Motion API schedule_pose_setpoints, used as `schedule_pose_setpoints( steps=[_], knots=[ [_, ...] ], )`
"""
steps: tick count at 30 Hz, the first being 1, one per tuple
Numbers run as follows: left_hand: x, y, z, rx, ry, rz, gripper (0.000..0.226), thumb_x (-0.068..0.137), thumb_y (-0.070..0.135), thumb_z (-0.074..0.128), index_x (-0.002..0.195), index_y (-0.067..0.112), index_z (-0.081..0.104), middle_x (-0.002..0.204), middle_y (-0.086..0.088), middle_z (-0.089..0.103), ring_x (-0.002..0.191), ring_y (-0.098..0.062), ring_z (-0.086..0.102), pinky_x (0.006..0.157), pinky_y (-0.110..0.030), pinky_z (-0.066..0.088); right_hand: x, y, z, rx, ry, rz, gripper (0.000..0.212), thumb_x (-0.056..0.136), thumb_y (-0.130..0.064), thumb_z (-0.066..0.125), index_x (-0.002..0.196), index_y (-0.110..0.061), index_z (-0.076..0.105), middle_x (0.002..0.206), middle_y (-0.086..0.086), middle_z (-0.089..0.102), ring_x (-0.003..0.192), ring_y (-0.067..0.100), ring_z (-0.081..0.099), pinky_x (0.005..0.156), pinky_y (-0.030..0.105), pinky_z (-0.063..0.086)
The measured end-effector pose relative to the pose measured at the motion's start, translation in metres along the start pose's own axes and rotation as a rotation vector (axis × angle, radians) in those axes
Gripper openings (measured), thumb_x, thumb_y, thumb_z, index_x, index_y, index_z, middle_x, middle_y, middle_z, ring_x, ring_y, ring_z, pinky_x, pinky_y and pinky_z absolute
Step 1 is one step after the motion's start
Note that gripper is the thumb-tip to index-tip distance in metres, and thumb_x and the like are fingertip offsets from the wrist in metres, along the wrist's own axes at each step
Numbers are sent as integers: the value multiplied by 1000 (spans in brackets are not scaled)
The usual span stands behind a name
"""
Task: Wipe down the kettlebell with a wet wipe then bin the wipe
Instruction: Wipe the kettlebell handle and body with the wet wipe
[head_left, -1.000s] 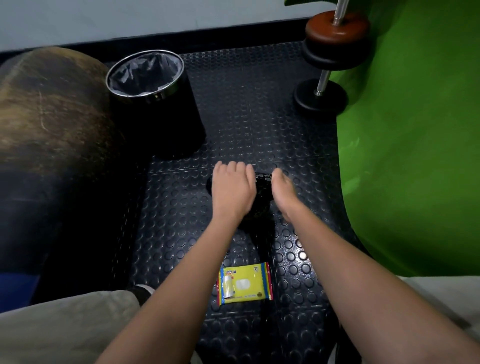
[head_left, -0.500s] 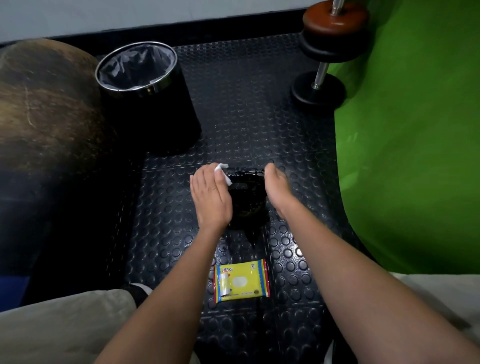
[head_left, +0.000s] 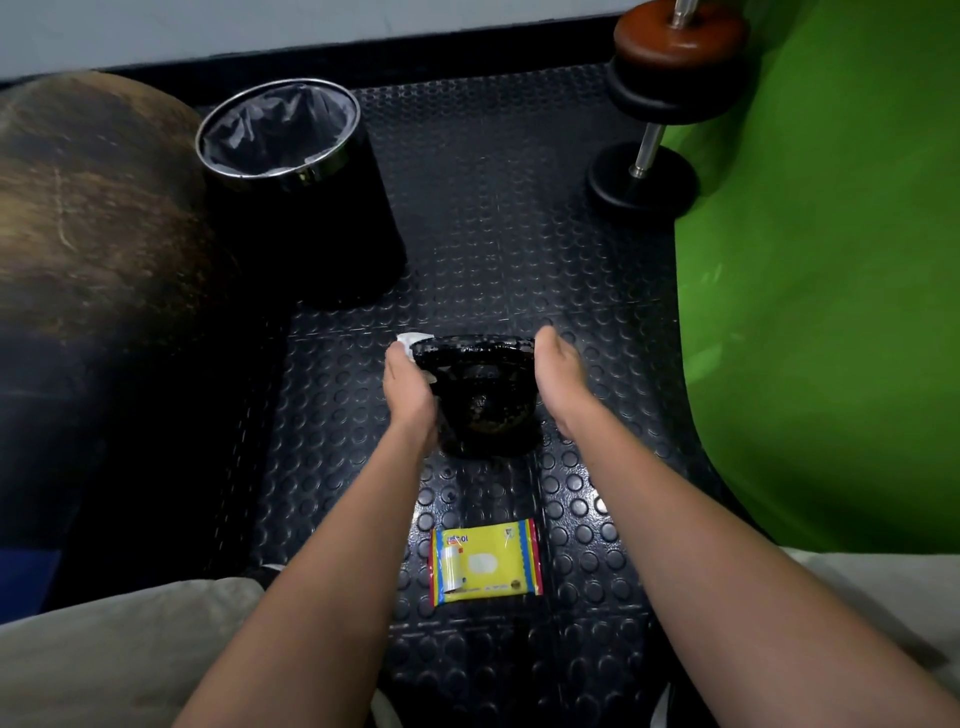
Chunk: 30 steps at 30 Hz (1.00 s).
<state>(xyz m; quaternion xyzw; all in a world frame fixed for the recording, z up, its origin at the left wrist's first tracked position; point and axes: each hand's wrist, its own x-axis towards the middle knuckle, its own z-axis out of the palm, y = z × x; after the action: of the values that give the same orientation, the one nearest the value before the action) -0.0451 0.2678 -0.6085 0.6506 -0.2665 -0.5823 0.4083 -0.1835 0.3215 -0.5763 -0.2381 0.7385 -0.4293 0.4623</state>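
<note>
A black kettlebell (head_left: 485, 400) stands on the studded rubber floor mat (head_left: 493, 249) in the middle of the view. My left hand (head_left: 408, 387) presses against its left side, shut on a white wet wipe (head_left: 413, 340) whose corner sticks out past the fingers. My right hand (head_left: 558, 376) lies flat against the kettlebell's right side and steadies it. A black bin (head_left: 298, 192) with a chrome rim and grey liner stands open at the back left.
A yellow pack of wet wipes (head_left: 485, 561) lies on the mat between my forearms. A dumbbell (head_left: 660, 109) leans at the back right beside a green backdrop (head_left: 831, 260). A large brown ball (head_left: 88, 208) fills the left side.
My left hand slid from the top of the kettlebell down to its left side with the wipe. The right hand stayed on the right side. The kettlebell's top now shows.
</note>
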Motion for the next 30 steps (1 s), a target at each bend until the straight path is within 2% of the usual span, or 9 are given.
schedule_pose_setpoints(
  steps=[7, 10, 11, 12, 13, 16, 22, 25, 30],
  knots=[
    [17, 19, -14, 369, -99, -39, 36, 97, 36, 28, 93, 13, 55, 87, -4, 56, 74, -18, 47, 62, -32, 34, 2, 2, 0, 11, -6, 20, 45, 100, -34, 29, 109, 0, 57, 115, 15, 62, 108, 27, 57, 109, 56, 35],
    [12, 25, -7, 682, -75, 248, 38, 99, 30, 27, 83, 6, 52, 76, -2, 52, 76, -21, 45, 65, -36, 32, 3, 3, -2, 30, -3, 32, 52, 102, -31, 28, 136, 5, 44, 139, 17, 48, 128, 31, 45, 109, 50, 34],
    [7, 27, -4, 786, -76, 360, 40, 99, 28, 28, 77, 5, 51, 72, -1, 51, 72, -20, 45, 65, -36, 32, 4, 4, -4, 35, -8, 24, 51, 102, -31, 28, 131, 5, 48, 131, 13, 54, 121, 26, 50, 106, 49, 37],
    [2, 28, 0, 878, -81, 459, 40, 99, 27, 29, 71, 6, 49, 68, -1, 52, 68, -19, 45, 64, -35, 32, 5, 6, -5, 38, -11, 15, 47, 102, -32, 27, 116, 2, 56, 122, -2, 21, 106, 17, 55, 99, 47, 40],
    [-1, 28, 3, 957, -86, 544, 40, 98, 26, 30, 65, 8, 47, 65, -1, 52, 63, -18, 46, 62, -34, 33, 7, 8, -5, 39, -2, 21, 41, 102, -33, 27, 97, -6, 56, 84, -1, 33, 89, 11, 54, 91, 42, 39],
    [-6, 26, 13, 1140, -105, 777, 40, 93, 26, 29, 58, 14, 44, 63, -5, 56, 62, -25, 52, 60, -34, 39, 10, 11, -4, 44, 17, 41, 38, 101, -35, 26, 80, -11, 46, 84, -1, 47, 77, 11, 45, 83, 35, 35],
    [-24, 8, 26, 1379, -89, 1235, 40, 101, 23, 24, 79, 16, 56, 80, -2, 61, 75, -25, 55, 88, -38, 41, 10, 11, -4, 29, 31, 16, 34, 99, -34, 28, 73, -19, 45, 79, -2, 50, 77, 14, 47, 77, 34, 40],
    [-27, -6, 16, 1336, -77, 1314, 36, 107, 30, 26, 104, 17, 59, 98, 3, 59, 96, -19, 54, 114, -38, 29, 10, 10, -7, 31, 15, 12, 33, 98, -34, 29, 75, -18, 47, 78, -2, 51, 74, 15, 47, 69, 32, 41],
    [-13, -15, -14, 1213, -56, 1251, 38, 109, 35, 24, 131, 20, 51, 126, 4, 53, 127, -16, 44, 121, -39, 18, 10, 10, -3, 3, -23, -31, 32, 97, -35, 30, 79, -17, 48, 77, -1, 50, 72, 14, 48, 62, 30, 40]
  ],
)
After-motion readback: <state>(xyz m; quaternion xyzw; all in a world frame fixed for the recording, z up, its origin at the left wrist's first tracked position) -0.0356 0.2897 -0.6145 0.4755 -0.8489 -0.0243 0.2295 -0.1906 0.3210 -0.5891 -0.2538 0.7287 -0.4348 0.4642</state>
